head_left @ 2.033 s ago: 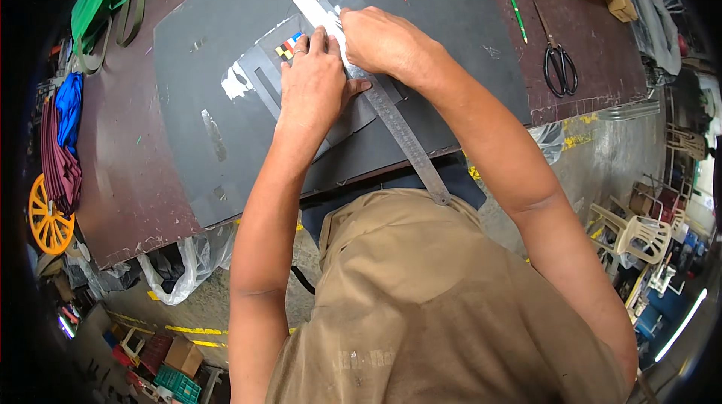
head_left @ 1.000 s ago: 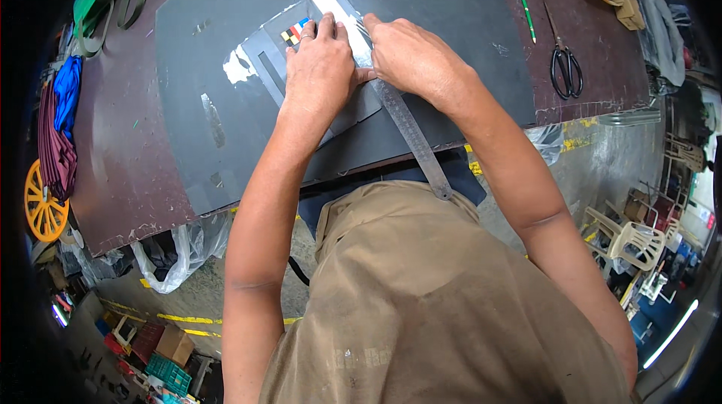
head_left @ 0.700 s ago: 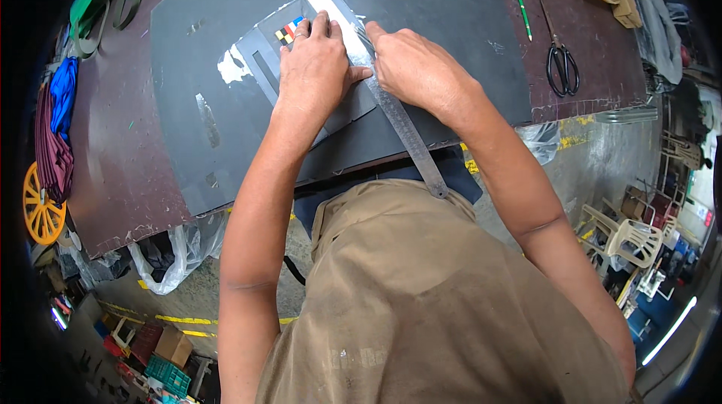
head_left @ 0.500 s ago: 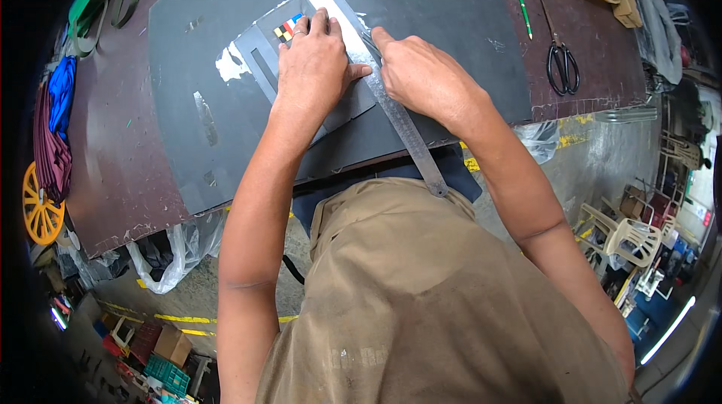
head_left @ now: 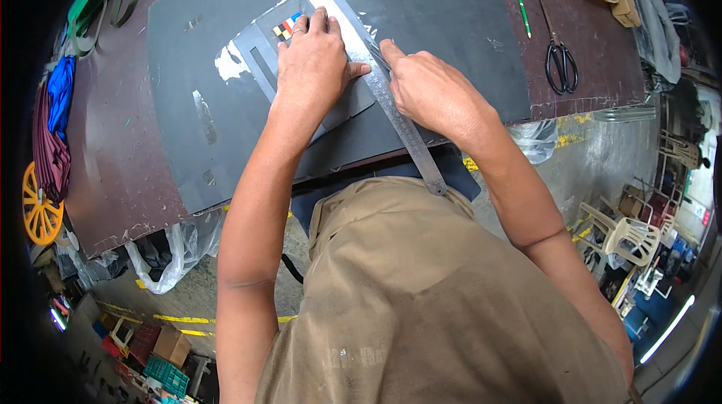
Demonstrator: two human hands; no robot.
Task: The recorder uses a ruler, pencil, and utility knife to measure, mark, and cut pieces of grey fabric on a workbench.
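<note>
My left hand (head_left: 316, 66) presses flat on the grey template (head_left: 331, 103) on the dark sheet (head_left: 451, 21); my right hand (head_left: 432, 92) clenches a hidden tool against the steel ruler (head_left: 402, 126). The line's near stretch looks unfinished.

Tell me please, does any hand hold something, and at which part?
The left hand presses flat on the metal ruler, near its middle. The right hand rests beside the ruler's edge; what it holds cannot be told.

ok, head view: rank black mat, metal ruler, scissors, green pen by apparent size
1. black mat, by far the largest
2. metal ruler, long and narrow
3. scissors
4. green pen: close to the scissors in length but much thinner, so that order is less sure
</note>
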